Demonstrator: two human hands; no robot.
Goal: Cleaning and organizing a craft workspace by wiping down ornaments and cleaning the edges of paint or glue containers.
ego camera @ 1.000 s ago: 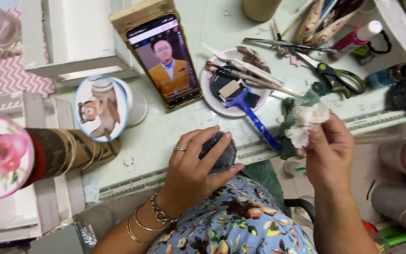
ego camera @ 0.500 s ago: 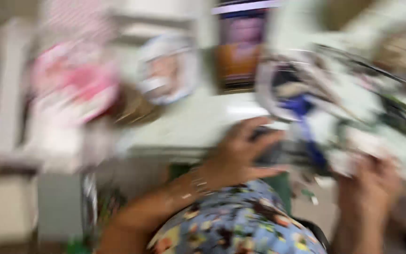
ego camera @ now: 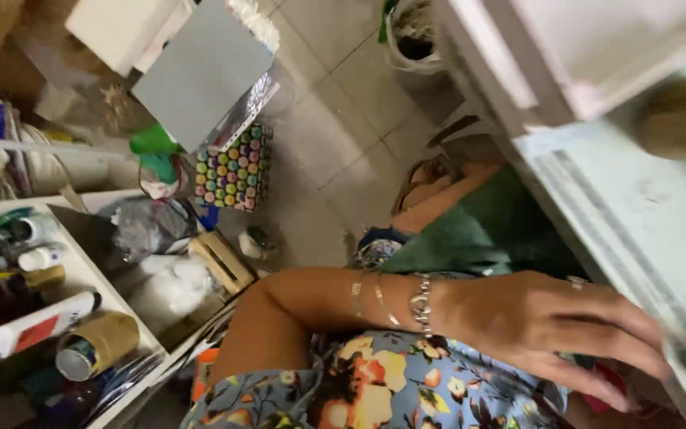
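The left hand lay at lower right of the frame, its fingers spread and stretched toward the pale counter edge, tips at or just short of it (blur hid any contact), holding nothing. A ring and three bracelets showed on that arm. The right hand was out of view. At lower left, a white box held one cardboard tube and one white-and-red bottle.

left hand: ring on one finger | wrist: silver chain bracelet plus two thin bangles | forearm: bare, no sleeve | clothing: blue floral fabric, orange, cream and dark blooms | right hand: out of frame
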